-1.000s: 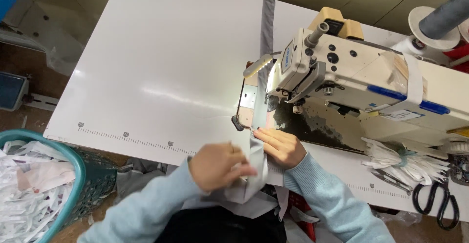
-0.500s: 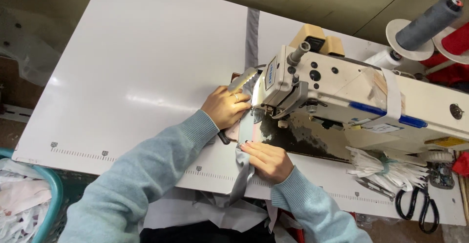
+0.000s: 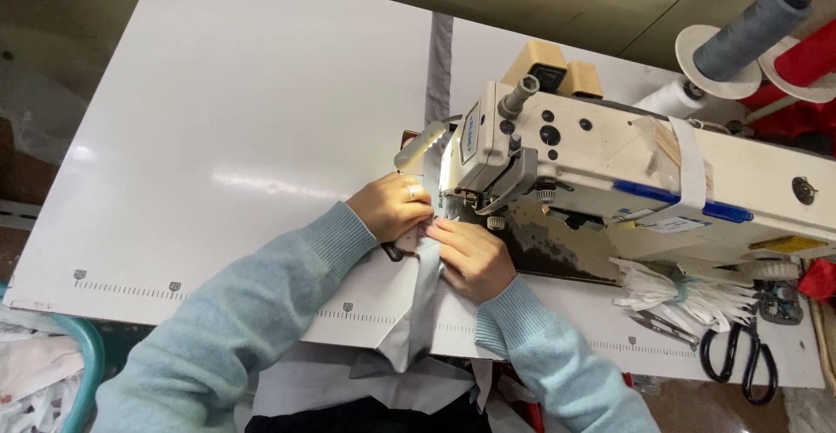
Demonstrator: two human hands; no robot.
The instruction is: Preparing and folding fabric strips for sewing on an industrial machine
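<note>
Both hands [image 3: 435, 228] — flat on grey fabric [image 3: 424, 287]

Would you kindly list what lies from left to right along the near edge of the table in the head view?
Teal basket rim → left hand → grey fabric strip → right hand → bundle of white strips → black scissors.

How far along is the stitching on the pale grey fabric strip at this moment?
Done: the pale grey fabric strip already lies at the needle end of the cream industrial sewing machine. In hand: the left hand and right hand press it flat there. Left: most of the strip trails off the white table edge toward the person, apparently unsewn.
</note>
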